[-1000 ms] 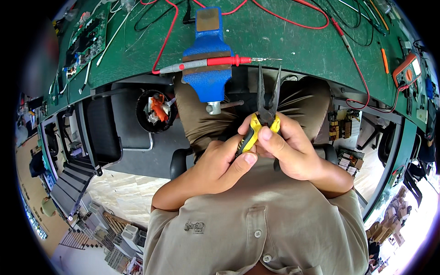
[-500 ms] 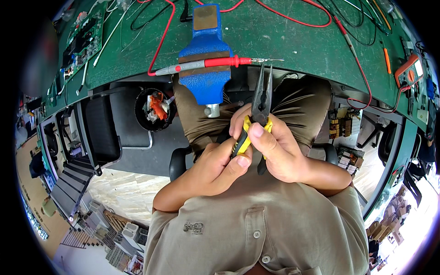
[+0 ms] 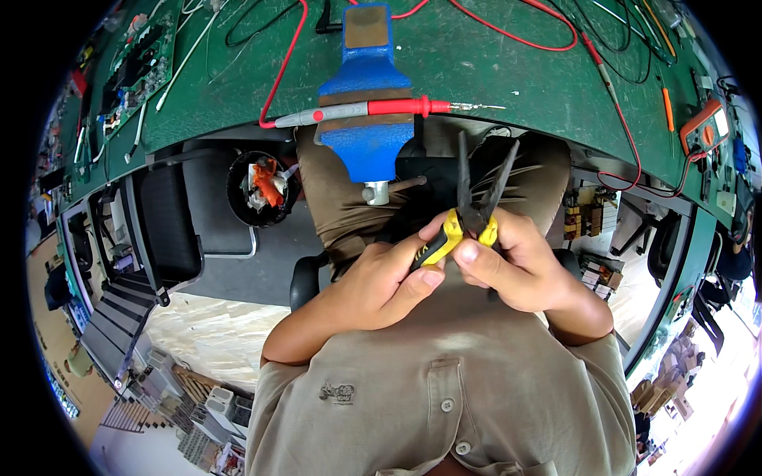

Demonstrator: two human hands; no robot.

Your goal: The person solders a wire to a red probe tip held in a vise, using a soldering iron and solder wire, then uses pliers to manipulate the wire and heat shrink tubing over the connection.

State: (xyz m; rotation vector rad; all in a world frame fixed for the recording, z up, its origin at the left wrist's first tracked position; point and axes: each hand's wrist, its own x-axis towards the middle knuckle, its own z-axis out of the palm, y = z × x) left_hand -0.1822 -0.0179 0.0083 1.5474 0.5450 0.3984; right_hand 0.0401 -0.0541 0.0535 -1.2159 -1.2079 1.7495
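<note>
Long-nose pliers (image 3: 475,208) with yellow and black grips are held between both my hands in front of my chest, their jaws spread and pointing at the bench. My left hand (image 3: 390,279) is closed around one grip, thumb along it. Around the other grip, my right hand (image 3: 512,258) is closed, its thumb near the pivot. Beyond them a red and grey test probe (image 3: 373,109) lies sideways across the jaws of a blue bench vise (image 3: 369,147). The probe's bare metal tip (image 3: 476,106) points right, apart from the pliers.
The green bench (image 3: 460,75) carries red and black leads, an orange multimeter (image 3: 704,127), an orange-handled tool (image 3: 667,109) and a circuit board (image 3: 143,67). Below its edge at left stands a black waste bin (image 3: 252,214) with scraps. A black chair (image 3: 167,230) is beside it.
The pliers' jaws have spread wider as my hands moved apart. The pliers have shifted slightly right and toward me. The probe stays on the vise.
</note>
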